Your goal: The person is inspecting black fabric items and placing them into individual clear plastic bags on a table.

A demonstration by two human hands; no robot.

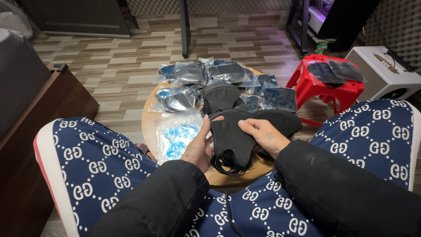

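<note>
Round wooden table (151, 115) under clear packets (175, 134) and black masks (221, 96).

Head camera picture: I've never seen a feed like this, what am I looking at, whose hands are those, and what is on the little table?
There is no machine here. One camera sits on a person's head and looks down, so you see their own lap, knees in blue patterned trousers, and black sleeves. The left hand and right hand both hold a stack of black face masks, the fingers pinching its edges above a small round wooden table. On the table lie more black masks and a heap of clear plastic wrappers, some with masks inside. To the right stands a red plastic stool carrying a few more bagged masks, with a white box beside it on the wood-pattern floor.
</note>
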